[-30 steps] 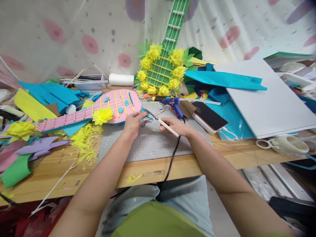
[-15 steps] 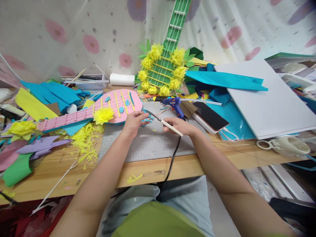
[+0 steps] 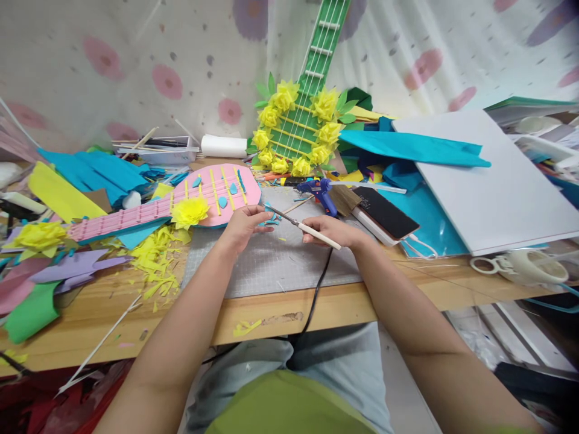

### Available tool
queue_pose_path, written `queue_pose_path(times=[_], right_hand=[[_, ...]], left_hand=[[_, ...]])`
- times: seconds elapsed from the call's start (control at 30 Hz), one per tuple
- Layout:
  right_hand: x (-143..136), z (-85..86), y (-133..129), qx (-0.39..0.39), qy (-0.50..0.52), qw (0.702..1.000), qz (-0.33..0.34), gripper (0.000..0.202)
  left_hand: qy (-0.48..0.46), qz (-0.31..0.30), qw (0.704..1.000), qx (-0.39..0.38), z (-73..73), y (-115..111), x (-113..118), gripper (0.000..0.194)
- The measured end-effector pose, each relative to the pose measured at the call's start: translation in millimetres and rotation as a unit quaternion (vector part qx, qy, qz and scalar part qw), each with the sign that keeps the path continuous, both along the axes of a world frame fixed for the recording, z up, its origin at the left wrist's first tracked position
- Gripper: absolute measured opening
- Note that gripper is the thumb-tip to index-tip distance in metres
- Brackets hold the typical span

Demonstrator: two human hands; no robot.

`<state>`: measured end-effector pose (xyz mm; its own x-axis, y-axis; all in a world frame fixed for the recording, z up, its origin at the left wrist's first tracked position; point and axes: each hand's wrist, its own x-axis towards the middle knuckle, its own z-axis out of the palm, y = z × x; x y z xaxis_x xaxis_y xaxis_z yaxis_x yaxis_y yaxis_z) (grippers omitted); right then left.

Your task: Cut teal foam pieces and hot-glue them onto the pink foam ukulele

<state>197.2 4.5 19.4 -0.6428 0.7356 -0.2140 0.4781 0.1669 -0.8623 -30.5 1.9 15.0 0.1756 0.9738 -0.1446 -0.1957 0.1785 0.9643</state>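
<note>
Head view: scissors (image 3: pixel 319 235) just above the mat (image 3: pixel 280 265), closed in the right grip (image 3: pixel 306 230) by the white handle, blades slanting towards the left grip (image 3: pixel 266 216). At those other fingertips, also above the mat, pinched between thumb and forefinger, a small blue piece (image 3: pixel 268 206), mostly hidden. Exact gap between the blades impossible to tell.

Scissors probably light but rigid, with smooth handles and little risk of slipping; best held by the handle loops, well back from the blades. Blue piece likely almost weightless, soft and easily creased or torn; best taken lightly by one edge, with fingertips clear of the metal.

Under the mat, a wooden worktop (image 3: pixel 339 301). On the mat, small blue scraps (image 3: pixel 273 222); to its left, yellow shreds (image 3: pixel 158 259). Over the mat's far left part, the body of a pink guitar (image 3: pixel 230 211). By its far edge, a blue glue gun (image 3: pixel 322 194); to its right, a dark phone (image 3: pixel 384 211) and a white board (image 3: pixel 488 187). Beyond the mat, a green guitar (image 3: pixel 294 135) ringed with yellow flowers, and behind everything, a pale curtain (image 3: pixel 181 36) printed with blooms.
</note>
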Motion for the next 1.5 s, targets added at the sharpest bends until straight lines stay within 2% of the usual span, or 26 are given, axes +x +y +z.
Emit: queue_pose_path(times=[0.13,0.37,0.53,0.7,0.9,1.07,1.27,1.5], right_hand=[[0.6,0.6,0.2,-0.009,0.001,1.000,0.007,0.043],[1.6,0.8,1.8,0.021,-0.023,0.999,0.007,0.042],[4.5,2.4,0.8,-0.002,-0.015,1.000,-0.005,0.041],[6.0,-0.1,1.8,-0.046,0.067,0.995,-0.057,0.042],[-18.7,-7.8,2.0,0.002,0.164,0.975,-0.152,0.044],[-38.8,-12.5,0.5,0.053,0.192,0.964,-0.176,0.045],[-44.2,-19.0,3.3,0.041,0.193,0.952,-0.233,0.050],[-41.7,-17.1,2.3,0.033,0.205,0.954,-0.214,0.048]], left_hand=[[0.001,-0.008,1.000,-0.001,1.0,0.1,-0.4,0.030],[0.008,-0.029,1.000,-0.002,3.8,-1.7,0.0,0.030],[0.019,-0.043,0.999,-0.001,4.0,-2.3,-0.6,0.026],[0.051,-0.036,0.998,0.011,2.2,-3.5,3.0,0.026],[0.074,0.002,0.996,0.049,-2.7,-3.0,9.5,0.029],[0.077,0.008,0.994,0.071,-11.5,-1.7,12.8,0.029],[0.097,0.035,0.991,0.086,-15.6,-2.5,17.1,0.029],[0.122,0.032,0.984,0.126,-19.4,-2.0,18.7,0.020]])
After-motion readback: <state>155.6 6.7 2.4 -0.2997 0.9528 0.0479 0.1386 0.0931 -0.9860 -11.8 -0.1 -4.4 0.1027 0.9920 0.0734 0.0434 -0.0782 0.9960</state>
